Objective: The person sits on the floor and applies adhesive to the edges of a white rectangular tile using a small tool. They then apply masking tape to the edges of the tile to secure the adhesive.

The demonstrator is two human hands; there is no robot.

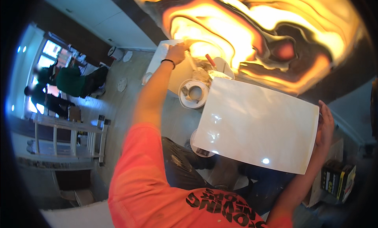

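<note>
A large glossy white tile (256, 125) lies tilted in front of me, above my legs. My right hand (325, 125) grips its right edge, with part of the fingers behind it. My left arm reaches far forward, and my left hand (177, 53) is closed over a white and tan surface (179, 80). Whatever those fingers hold is too small and hidden to make out. Beside that hand is a tool with a red handle (210, 60). A white bucket (184, 102) with a round container inside stands between the surface and the tile.
A glowing marbled panel (220, 27) fills the far side. Another pale bucket (193, 147) is partly hidden under the tile. At the left are a metal ladder (71, 135) and people, one in a green top (71, 80). A dark and yellow box (338, 180) stands at the right.
</note>
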